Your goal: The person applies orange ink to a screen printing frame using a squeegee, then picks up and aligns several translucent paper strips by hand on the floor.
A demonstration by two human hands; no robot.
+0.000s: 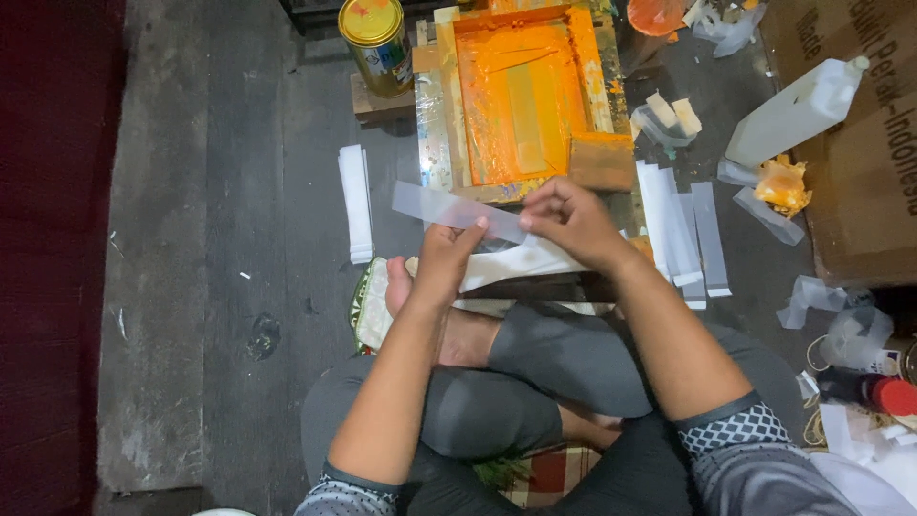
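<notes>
Right now the translucent strip (457,211) lies nearly level, its long axis running left to right and dipping slightly rightward, above your crossed legs; your left hand (442,263) pinches its middle, your right hand (570,222) its right end, before the orange-inked screen frame (521,96).

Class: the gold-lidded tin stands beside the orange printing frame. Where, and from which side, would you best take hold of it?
Grip the gold-lidded tin around its round wall, coming from the left over the bare floor: it stands upright, and the orange printing frame crowds its right.
</notes>
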